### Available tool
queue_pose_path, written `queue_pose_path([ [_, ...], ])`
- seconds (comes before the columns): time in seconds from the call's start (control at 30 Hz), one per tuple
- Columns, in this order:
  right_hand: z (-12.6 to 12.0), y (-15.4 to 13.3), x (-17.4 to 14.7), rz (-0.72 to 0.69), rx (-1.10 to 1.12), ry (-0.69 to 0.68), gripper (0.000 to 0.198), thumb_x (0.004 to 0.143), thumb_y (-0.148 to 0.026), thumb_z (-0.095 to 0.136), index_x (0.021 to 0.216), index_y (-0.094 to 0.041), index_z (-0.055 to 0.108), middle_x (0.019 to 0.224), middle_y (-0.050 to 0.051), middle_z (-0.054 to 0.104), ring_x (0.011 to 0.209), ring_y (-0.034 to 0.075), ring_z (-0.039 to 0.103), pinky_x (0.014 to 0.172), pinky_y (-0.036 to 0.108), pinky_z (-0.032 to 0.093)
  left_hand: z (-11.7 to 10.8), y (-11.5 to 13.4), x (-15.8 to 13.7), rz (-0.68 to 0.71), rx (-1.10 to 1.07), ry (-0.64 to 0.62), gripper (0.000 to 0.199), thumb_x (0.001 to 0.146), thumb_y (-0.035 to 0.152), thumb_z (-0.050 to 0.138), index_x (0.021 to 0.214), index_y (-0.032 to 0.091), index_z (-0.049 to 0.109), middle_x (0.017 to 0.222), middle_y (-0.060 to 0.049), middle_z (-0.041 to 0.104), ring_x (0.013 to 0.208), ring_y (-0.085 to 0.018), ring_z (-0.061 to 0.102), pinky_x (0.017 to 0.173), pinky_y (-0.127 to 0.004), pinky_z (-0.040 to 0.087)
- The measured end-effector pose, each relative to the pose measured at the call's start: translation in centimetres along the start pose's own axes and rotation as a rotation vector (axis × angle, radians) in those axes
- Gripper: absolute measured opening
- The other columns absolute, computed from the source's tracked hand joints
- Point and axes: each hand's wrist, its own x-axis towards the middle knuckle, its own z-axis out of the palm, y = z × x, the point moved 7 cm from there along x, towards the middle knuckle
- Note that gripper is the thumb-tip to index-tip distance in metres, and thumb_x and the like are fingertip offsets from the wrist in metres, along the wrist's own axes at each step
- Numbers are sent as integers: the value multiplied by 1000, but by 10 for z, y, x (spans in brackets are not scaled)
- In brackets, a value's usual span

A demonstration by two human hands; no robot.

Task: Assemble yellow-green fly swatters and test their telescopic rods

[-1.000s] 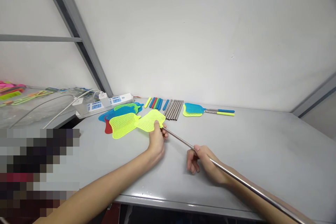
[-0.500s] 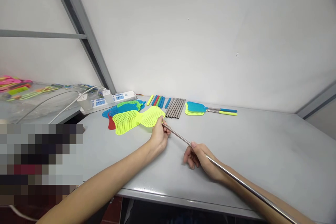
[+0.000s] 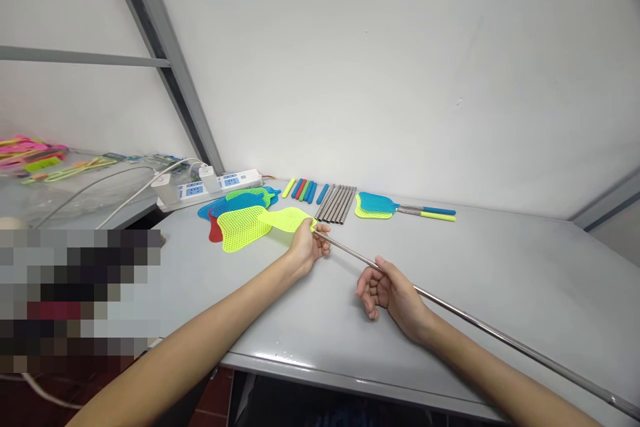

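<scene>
My left hand (image 3: 306, 247) pinches the neck of a yellow-green perforated fly swatter head (image 3: 290, 219), where a thin metal rod (image 3: 465, 312) joins it. The rod runs long toward the lower right and thickens that way, leaving the picture at the edge. My right hand (image 3: 395, 297) holds the rod partway along, thumb against it and the other fingers loosely curled. Part of the rod is hidden behind this hand. Beyond my left hand lie another yellow-green swatter head (image 3: 243, 230), a red one (image 3: 215, 230), blue ones (image 3: 250, 201) and a green one (image 3: 240, 193).
Several coloured grips (image 3: 305, 191) and short metal rods (image 3: 340, 203) are lined up by the wall. Two swatters with handles (image 3: 375, 204) lie right of them. A power strip (image 3: 230, 181) with plugged-in chargers stands at the back left. Pink and yellow items (image 3: 30, 153) rest farther left.
The rod's far end has swung up and to the right, so it lies flatter. My right hand has turned, its fingers opening slightly. The held swatter head has tilted flatter.
</scene>
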Motion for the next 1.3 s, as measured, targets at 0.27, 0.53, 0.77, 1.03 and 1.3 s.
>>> queue_pose_path([
  [0.27, -1, -1, -1, -7, 34, 3, 52, 79, -48, 24, 60, -11, 55, 43, 2, 47, 39, 10, 42, 42, 24, 32, 2, 1, 0, 26, 70, -44, 29, 74, 25, 32, 56, 13, 51, 39, 1, 39, 32, -10, 39, 34, -22, 35],
  [0.53, -5, -1, 2, 11, 43, 8, 51, 78, -46, 24, 59, -11, 56, 43, 3, 48, 39, 11, 42, 42, 24, 31, 2, 0, -3, 70, 43, -33, 33, 75, 28, 29, 55, 13, 50, 41, 1, 40, 31, -10, 38, 33, -21, 34],
  [0.77, -8, -3, 1, 10, 45, 16, 51, 78, -46, 25, 57, -12, 56, 44, 3, 47, 40, 11, 42, 43, 25, 32, 4, 0, -6, 82, 26, -29, 31, 75, 28, 31, 53, 14, 48, 39, 2, 38, 31, -10, 38, 33, -21, 33],
  [1.03, -5, -2, 0, 1, 75, -30, 52, 79, -46, 22, 57, -12, 56, 43, 2, 47, 40, 11, 43, 44, 25, 32, 7, 2, -15, 149, 15, -10, 36, 76, 30, 27, 43, 18, 35, 33, 3, 31, 29, -10, 35, 34, -20, 31],
  [1.3, -5, 3, -2, -72, 92, -28, 53, 80, -44, 23, 52, -12, 55, 42, 2, 46, 39, 11, 43, 44, 26, 32, 8, 0, -21, 211, 73, -23, 39, 77, 30, 24, 39, 19, 29, 31, 2, 29, 27, -10, 33, 34, -23, 29],
])
